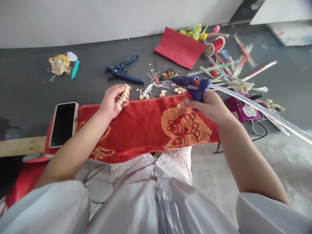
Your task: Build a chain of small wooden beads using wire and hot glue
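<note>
My left hand [112,100] is closed on a short curved strip of small pale pieces [123,97], held above the red towel [141,126]. My right hand [209,105] grips a blue hot glue gun [195,87], with a long clear glue stick [258,107] running out of its back. One small pale piece [178,106] is pinched at the fingertips of that same hand. More small pale pieces [179,90] lie on the dark table just past the towel. Near the gun's nozzle are a bundle of white strands [153,85] and a flowered strip [164,76].
A blue-handled cutter [124,71] lies open behind my left hand. A phone [63,124] rests at the left. Farther back are red paper [179,48] and a red ribbon spool [214,46]. Plastic-wrapped sticks [243,61] and a purple box [243,109] crowd the right.
</note>
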{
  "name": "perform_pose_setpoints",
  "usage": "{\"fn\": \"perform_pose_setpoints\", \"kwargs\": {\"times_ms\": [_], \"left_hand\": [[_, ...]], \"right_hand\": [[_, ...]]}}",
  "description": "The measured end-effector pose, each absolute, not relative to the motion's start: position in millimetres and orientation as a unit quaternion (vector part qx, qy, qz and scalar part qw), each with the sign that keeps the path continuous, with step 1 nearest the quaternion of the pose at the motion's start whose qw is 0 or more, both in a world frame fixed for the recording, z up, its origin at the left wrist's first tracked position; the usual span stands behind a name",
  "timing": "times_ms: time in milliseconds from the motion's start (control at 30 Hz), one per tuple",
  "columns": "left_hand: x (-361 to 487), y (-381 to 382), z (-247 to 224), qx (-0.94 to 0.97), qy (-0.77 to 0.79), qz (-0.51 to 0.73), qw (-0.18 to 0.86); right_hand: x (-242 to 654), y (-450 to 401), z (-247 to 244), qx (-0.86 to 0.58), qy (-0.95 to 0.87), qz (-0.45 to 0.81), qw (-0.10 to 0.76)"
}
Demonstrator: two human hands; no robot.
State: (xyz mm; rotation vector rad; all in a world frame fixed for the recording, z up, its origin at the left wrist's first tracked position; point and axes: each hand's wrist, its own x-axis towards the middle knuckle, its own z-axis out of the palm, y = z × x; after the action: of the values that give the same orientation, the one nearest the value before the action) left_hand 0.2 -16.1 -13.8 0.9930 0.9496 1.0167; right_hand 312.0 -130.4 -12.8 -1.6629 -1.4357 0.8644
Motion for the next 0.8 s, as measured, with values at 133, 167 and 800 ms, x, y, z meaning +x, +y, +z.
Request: {"fn": "perform_pose_setpoints", "kwargs": {"times_ms": [133,167,800], "left_hand": [[9,-7,-13,0.443,0.405,0.428,0.675],[8,-6,-14,0.451,0.398,0.419,0.680],[-11,-4,-26,0.491,0.387,0.390,0.676]], "right_hand": [[283,-109,10,-0.557,-0.528,0.490,0.412],[276,-104,14,-0.544,-0.527,0.503,0.416],[255,-68,0,-0.481,-0.517,0.619,0.343]]}}
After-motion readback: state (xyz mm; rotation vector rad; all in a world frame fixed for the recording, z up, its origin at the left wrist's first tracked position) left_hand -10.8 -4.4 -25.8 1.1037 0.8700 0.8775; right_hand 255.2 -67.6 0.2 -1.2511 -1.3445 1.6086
